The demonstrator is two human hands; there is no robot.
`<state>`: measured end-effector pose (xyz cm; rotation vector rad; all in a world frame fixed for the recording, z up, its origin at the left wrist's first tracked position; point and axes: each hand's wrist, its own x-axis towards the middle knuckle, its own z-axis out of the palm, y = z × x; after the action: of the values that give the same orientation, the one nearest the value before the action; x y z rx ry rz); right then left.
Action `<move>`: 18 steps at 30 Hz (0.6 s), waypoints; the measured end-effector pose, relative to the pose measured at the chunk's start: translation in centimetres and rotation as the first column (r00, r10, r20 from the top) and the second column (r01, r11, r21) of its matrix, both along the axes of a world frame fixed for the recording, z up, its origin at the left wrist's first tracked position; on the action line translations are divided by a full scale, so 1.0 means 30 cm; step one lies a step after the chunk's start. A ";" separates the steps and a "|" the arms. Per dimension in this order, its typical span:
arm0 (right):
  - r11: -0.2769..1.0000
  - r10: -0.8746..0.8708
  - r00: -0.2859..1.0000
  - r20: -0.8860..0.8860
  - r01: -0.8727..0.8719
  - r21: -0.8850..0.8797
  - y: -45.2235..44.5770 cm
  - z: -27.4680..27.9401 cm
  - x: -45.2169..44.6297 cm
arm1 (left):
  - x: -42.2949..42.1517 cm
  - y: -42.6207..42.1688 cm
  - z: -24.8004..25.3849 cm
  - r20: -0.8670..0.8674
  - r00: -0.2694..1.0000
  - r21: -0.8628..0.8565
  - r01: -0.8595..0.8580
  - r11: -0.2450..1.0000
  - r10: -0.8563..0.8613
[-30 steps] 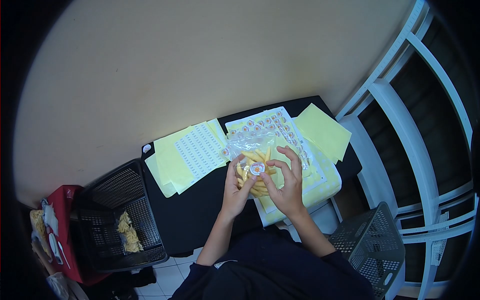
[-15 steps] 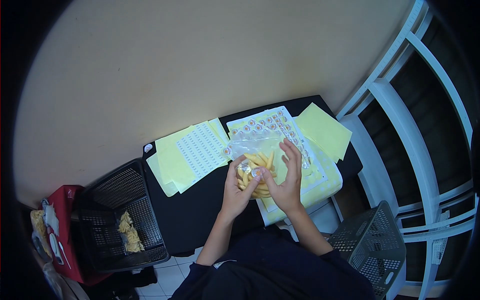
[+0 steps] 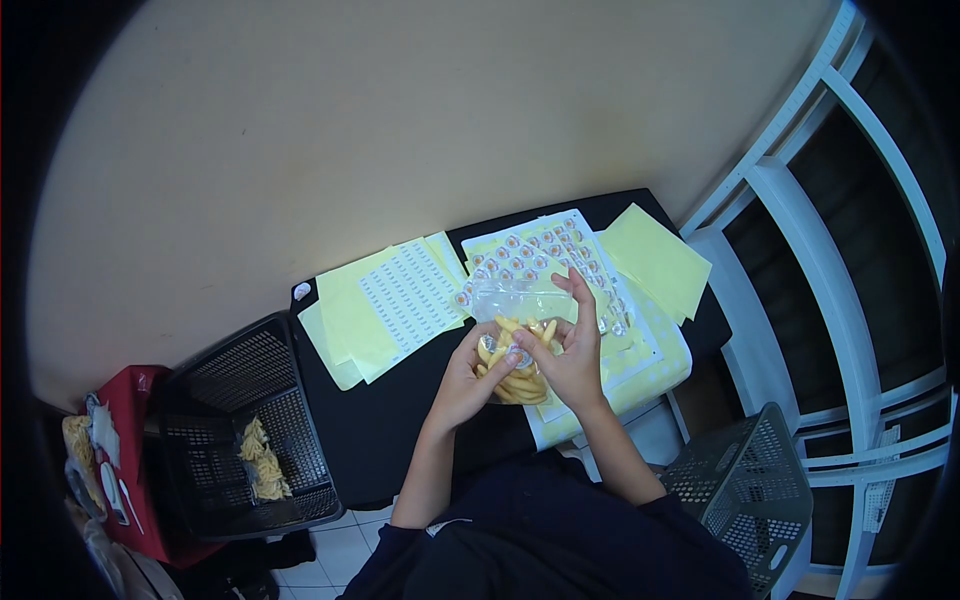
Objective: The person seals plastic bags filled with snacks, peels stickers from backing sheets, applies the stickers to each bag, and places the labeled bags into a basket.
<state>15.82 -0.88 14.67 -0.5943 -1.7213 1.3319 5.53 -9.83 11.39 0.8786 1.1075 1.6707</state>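
A clear plastic bag of yellow stick-shaped snacks (image 3: 525, 385) is held above the front of the table, its see-through top pointing away from me. My left hand (image 3: 462, 378) grips the bag's left side, thumb on the front and the other fingers mostly hidden. On the right side, my right hand (image 3: 572, 362) holds the bag with its thumb pressed near a round sticker (image 3: 520, 358) on the plastic. Its index finger is raised and bent above the bag's edge. Behind the bag lies a sheet of round stickers (image 3: 535, 250), partly covered.
A sheet of small printed labels (image 3: 410, 300) lies on yellow paper at left; another yellow sheet (image 3: 658, 262) lies at right. The black crate (image 3: 320, 400) at left holds packed snacks (image 3: 262, 465). A grey-green basket (image 3: 745, 490) stands right, near white railings (image 3: 810, 270).
My right hand's fingers have closed in around the bag's right side, with the index finger staying raised. Both thumbs remain on the bag's front. The view has shifted slightly.
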 end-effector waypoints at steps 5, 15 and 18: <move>0.995 0.055 0.997 -0.047 -0.059 -0.084 -0.038 -0.053 -0.041 | -0.004 0.009 -0.056 0.075 0.960 0.023 -0.273 0.962 0.271; 0.908 0.364 0.929 -0.069 -0.370 -0.194 -0.103 -0.172 -0.219 | -0.239 -0.092 -0.199 0.236 0.516 -0.094 -0.831 0.548 0.823; 0.903 0.298 0.891 0.342 -0.379 0.201 -0.113 -0.225 -0.271 | -0.385 -0.199 -0.230 0.292 0.498 -0.080 -0.838 0.540 0.816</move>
<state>7.69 -4.26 7.92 -0.3638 -2.3001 1.2593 -6.04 -15.79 4.49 0.0267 1.3590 2.5485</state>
